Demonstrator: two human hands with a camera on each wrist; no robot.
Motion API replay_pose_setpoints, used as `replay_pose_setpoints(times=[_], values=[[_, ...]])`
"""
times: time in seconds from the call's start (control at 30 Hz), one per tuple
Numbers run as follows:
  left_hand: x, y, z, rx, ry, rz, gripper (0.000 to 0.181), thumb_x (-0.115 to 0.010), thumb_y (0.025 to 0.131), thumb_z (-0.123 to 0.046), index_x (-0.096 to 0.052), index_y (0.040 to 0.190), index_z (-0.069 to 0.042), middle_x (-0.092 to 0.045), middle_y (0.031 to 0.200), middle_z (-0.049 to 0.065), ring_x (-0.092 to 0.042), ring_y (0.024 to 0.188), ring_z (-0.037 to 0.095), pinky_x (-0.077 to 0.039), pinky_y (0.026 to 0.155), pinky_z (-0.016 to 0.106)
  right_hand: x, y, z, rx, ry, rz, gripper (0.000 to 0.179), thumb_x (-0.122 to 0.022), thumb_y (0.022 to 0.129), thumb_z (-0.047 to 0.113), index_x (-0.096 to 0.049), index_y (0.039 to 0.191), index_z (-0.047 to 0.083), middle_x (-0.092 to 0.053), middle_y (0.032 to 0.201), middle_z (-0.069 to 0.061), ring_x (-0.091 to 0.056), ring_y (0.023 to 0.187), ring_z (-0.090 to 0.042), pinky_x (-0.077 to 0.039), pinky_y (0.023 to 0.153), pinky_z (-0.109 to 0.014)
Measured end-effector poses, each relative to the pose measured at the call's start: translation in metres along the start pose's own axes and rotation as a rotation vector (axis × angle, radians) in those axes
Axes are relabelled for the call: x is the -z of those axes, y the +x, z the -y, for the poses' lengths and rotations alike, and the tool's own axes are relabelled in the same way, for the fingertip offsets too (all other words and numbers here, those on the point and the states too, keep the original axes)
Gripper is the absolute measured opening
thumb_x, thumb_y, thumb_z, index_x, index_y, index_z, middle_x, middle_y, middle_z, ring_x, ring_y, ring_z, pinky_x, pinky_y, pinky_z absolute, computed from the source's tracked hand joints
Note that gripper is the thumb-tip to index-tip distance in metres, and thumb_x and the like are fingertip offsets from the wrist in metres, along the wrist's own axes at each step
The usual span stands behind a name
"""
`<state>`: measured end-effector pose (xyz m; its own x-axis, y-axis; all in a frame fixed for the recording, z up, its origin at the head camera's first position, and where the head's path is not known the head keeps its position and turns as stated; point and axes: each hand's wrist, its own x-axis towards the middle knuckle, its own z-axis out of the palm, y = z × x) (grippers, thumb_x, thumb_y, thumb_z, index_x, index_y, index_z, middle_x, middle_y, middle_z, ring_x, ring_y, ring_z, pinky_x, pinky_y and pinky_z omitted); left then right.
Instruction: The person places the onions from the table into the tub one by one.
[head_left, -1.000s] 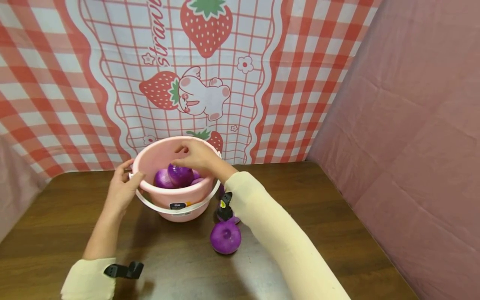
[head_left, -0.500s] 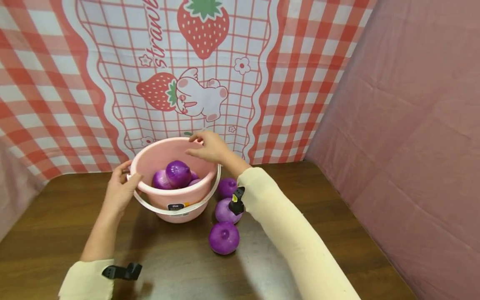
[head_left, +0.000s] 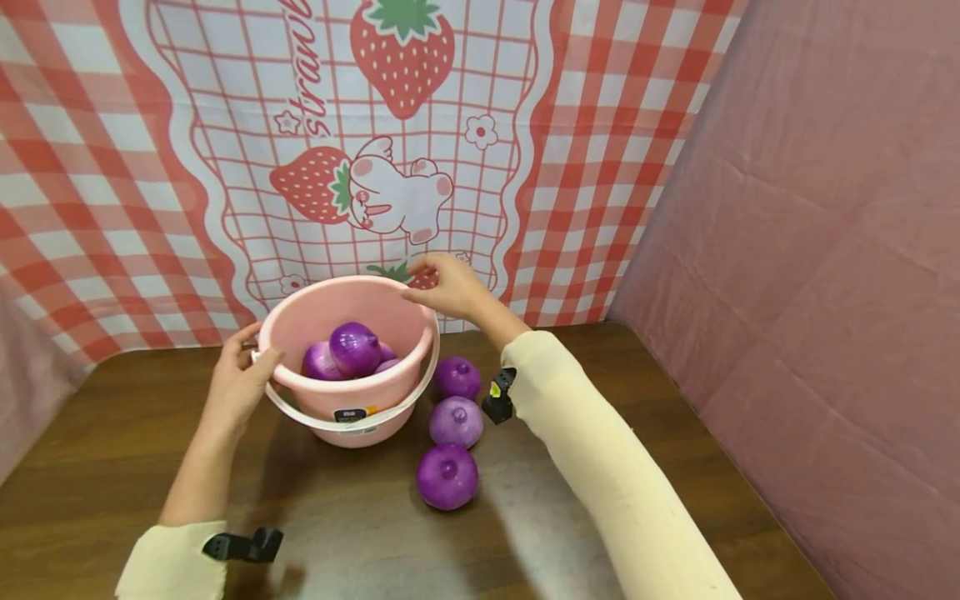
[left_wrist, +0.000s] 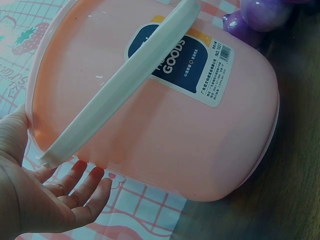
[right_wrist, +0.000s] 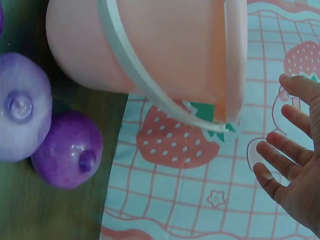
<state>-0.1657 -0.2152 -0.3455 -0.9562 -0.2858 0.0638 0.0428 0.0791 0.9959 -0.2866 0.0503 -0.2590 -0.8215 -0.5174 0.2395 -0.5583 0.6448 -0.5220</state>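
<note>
Three onions sit below centre, right of the pink bucket, left of centre, holding other onions. The left hand grips its rim; at centre, the right hand spreads its fingers. The left wrist view alone shows the label's barcode. Wooden table, strawberry cloth behind.

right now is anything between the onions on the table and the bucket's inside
Yes: the bucket's right wall, with the handle slung outside it. The onions would likely need lifting over.
</note>
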Motion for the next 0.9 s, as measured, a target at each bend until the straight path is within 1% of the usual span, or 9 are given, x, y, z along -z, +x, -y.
replay_pose_setpoints(times=[0.17, 0.23, 0.33, 0.4, 0.5, 0.67, 0.83, 0.9], values=[[0.000, 0.000, 0.000, 0.008, 0.001, 0.006, 0.063, -0.052, 0.091, -0.009, -0.022, 0.146, -0.003, -0.046, 0.098, -0.004, -0.052, 0.069, -0.005, -0.050, 0.057, 0.011, 0.004, -0.007, -0.008, -0.026, -0.021, -0.011, 0.043, -0.069, 0.082, 0.031, -0.062, 0.115, 0.004, -0.064, 0.113, -0.013, -0.058, 0.106, -0.026, -0.051, 0.089, -0.034], [0.000, 0.000, 0.000, 0.006, -0.003, 0.004, 0.063, -0.052, 0.090, -0.009, -0.022, 0.146, -0.003, -0.047, 0.096, -0.005, -0.052, 0.068, -0.005, -0.050, 0.057, 0.011, 0.005, -0.010, -0.011, -0.047, -0.031, -0.007, 0.044, -0.068, 0.083, 0.033, -0.061, 0.117, 0.005, -0.063, 0.116, -0.012, -0.056, 0.110, -0.026, -0.050, 0.092, -0.036], [0.000, 0.000, 0.000, 0.006, -0.006, 0.000, 0.063, -0.052, 0.090, -0.008, -0.022, 0.146, -0.003, -0.049, 0.090, -0.012, -0.052, 0.067, -0.005, -0.049, 0.056, 0.011, 0.007, -0.014, -0.018, -0.077, -0.043, -0.005, 0.046, -0.066, 0.084, 0.035, -0.060, 0.119, 0.007, -0.060, 0.121, -0.011, -0.054, 0.112, -0.025, -0.049, 0.093, -0.038], [0.000, 0.000, 0.001, 0.008, -0.002, -0.007, 0.063, -0.052, 0.090, -0.008, -0.023, 0.146, -0.003, -0.049, 0.087, -0.014, -0.052, 0.066, -0.004, -0.049, 0.056, 0.011, 0.008, -0.016, -0.021, -0.087, -0.049, -0.006, 0.045, -0.066, 0.084, 0.036, -0.060, 0.119, 0.008, -0.059, 0.122, -0.010, -0.054, 0.113, -0.025, -0.049, 0.094, -0.038], [0.000, 0.000, 0.000, 0.022, 0.015, -0.016, 0.063, -0.051, 0.091, -0.008, -0.022, 0.146, -0.005, -0.049, 0.088, -0.012, -0.052, 0.066, -0.005, -0.050, 0.057, 0.012, 0.009, -0.019, -0.028, -0.090, -0.046, -0.007, 0.045, -0.066, 0.084, 0.035, -0.060, 0.119, 0.008, -0.060, 0.123, -0.011, -0.055, 0.111, -0.028, -0.050, 0.093, -0.039], [0.000, 0.001, -0.001, 0.035, 0.027, -0.023, 0.063, -0.051, 0.091, -0.008, -0.022, 0.147, -0.006, -0.049, 0.088, -0.011, -0.051, 0.064, -0.005, -0.050, 0.057, 0.012, 0.009, -0.026, -0.038, -0.086, -0.035, -0.011, 0.044, -0.067, 0.084, 0.033, -0.060, 0.118, 0.006, -0.061, 0.121, -0.012, -0.056, 0.109, -0.028, -0.050, 0.092, -0.039], [0.000, 0.001, 0.001, 0.025, 0.025, -0.022, 0.063, -0.051, 0.091, -0.008, -0.023, 0.147, -0.005, -0.048, 0.088, -0.010, -0.052, 0.064, -0.004, -0.051, 0.056, 0.013, 0.007, -0.034, -0.047, -0.104, -0.018, -0.016, 0.043, -0.067, 0.084, 0.030, -0.061, 0.118, 0.005, -0.062, 0.120, -0.013, -0.056, 0.113, -0.029, -0.051, 0.092, -0.039], [0.000, 0.001, 0.001, 0.021, 0.027, -0.018, 0.063, -0.052, 0.091, -0.009, -0.023, 0.147, -0.005, -0.048, 0.089, -0.010, -0.052, 0.064, -0.005, -0.051, 0.057, 0.013, 0.006, -0.038, -0.050, -0.117, -0.013, -0.015, 0.042, -0.068, 0.084, 0.030, -0.061, 0.118, 0.006, -0.062, 0.120, -0.012, -0.056, 0.112, -0.029, -0.052, 0.092, -0.039]])
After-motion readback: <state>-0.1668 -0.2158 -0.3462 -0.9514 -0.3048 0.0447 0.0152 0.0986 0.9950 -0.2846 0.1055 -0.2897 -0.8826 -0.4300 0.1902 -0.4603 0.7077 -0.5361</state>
